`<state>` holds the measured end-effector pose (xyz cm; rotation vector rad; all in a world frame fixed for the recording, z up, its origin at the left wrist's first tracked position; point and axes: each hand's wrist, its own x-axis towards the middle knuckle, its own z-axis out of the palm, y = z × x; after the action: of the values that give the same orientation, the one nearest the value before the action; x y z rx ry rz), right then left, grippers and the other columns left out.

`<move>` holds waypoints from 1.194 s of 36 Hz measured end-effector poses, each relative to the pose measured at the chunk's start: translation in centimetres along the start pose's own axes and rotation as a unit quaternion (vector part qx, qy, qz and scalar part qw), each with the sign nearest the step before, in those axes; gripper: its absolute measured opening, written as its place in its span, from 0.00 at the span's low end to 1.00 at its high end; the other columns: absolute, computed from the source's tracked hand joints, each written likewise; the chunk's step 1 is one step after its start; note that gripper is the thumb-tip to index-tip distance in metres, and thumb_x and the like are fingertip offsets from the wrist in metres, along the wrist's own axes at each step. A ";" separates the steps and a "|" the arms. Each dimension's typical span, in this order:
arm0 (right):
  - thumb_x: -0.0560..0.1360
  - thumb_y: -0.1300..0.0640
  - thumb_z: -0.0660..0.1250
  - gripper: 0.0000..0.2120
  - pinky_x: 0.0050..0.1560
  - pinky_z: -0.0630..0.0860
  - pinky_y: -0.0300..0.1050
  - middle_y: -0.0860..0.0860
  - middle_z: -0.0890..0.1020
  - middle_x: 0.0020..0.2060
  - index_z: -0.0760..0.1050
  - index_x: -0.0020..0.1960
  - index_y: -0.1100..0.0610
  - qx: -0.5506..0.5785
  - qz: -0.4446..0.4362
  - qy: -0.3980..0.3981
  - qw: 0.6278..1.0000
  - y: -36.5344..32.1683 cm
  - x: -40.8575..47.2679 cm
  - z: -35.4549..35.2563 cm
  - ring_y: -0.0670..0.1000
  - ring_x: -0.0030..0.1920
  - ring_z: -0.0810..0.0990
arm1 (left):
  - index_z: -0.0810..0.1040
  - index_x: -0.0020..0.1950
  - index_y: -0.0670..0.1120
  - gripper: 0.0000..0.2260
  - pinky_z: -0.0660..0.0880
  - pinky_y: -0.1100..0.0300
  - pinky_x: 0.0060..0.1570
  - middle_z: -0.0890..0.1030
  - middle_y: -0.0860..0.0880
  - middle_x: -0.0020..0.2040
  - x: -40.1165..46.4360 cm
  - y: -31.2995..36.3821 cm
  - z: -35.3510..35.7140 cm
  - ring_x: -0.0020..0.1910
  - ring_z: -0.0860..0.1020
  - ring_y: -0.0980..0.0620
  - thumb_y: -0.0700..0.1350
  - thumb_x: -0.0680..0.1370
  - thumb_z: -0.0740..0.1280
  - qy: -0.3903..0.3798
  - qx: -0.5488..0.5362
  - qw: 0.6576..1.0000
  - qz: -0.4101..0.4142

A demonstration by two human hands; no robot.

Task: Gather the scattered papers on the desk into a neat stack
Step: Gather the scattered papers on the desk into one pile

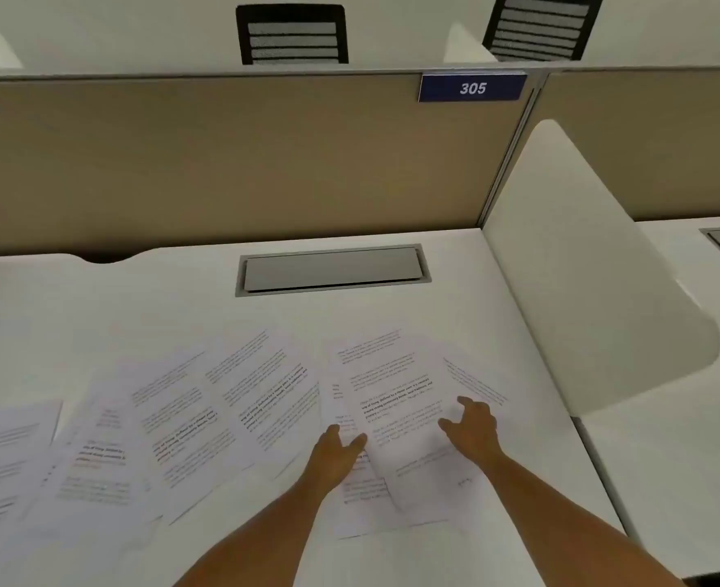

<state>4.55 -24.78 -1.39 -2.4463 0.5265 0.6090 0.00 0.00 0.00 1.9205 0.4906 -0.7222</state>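
Several printed white sheets lie fanned across the white desk [95,298]. A loose pile of sheets [396,391] sits right of centre, with more overlapping pages [222,400] spread to the left and one sheet [2,451] at the far left edge. My left hand [339,453] pinches the left edge of the top sheet of the right pile. My right hand [472,425] rests flat on that same sheet with its fingers spread.
A grey cable hatch [332,271] is set into the desk behind the papers. A tan partition [222,163] with a blue "305" sign [472,87] closes the back. A white side divider [582,269] stands on the right. Two black chairs [292,36] show beyond.
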 end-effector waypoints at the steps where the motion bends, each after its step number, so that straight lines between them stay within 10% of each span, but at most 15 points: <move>1: 0.75 0.49 0.70 0.33 0.71 0.66 0.56 0.61 0.67 0.72 0.63 0.76 0.57 0.001 0.003 0.006 1.000 -0.1 0.2 -0.1 0.62 0.73 0.66 | 0.60 0.76 0.44 0.31 0.68 0.52 0.68 0.68 0.46 0.74 0.4 0.1 0.1 0.72 0.68 0.46 0.55 0.78 0.65 0.006 -0.015 1.000 0.001; 16: 0.75 0.47 0.70 0.36 0.74 0.59 0.54 0.61 0.65 0.73 0.61 0.77 0.60 -0.014 0.041 -0.012 0.999 -1.0 3.5 -0.2 0.61 0.74 0.62 | 0.55 0.77 0.38 0.33 0.68 0.48 0.70 0.60 0.40 0.76 5.6 2.4 3.3 0.74 0.63 0.41 0.49 0.79 0.66 0.092 0.005 0.995 -0.038; 28: 0.73 0.47 0.72 0.35 0.63 0.74 0.56 0.60 0.66 0.68 0.62 0.73 0.59 0.057 0.066 -0.010 0.996 -1.9 4.4 0.8 0.61 0.66 0.71 | 0.60 0.73 0.38 0.26 0.73 0.52 0.63 0.62 0.39 0.71 6.4 3.0 4.1 0.67 0.71 0.40 0.45 0.79 0.66 0.079 0.015 0.995 -0.060; 43: 0.80 0.62 0.63 0.16 0.57 0.79 0.51 0.55 0.81 0.61 0.74 0.67 0.59 0.167 0.017 0.014 0.986 -3.0 2.5 0.7 0.58 0.56 0.82 | 0.59 0.73 0.39 0.32 0.72 0.51 0.63 0.64 0.38 0.70 6.4 3.3 4.2 0.66 0.71 0.41 0.51 0.77 0.69 0.066 0.048 0.994 -0.076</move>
<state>7.85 -22.61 -1.95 -2.1354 0.6285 0.4598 5.62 -4.99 -3.51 2.0453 0.7003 -0.7301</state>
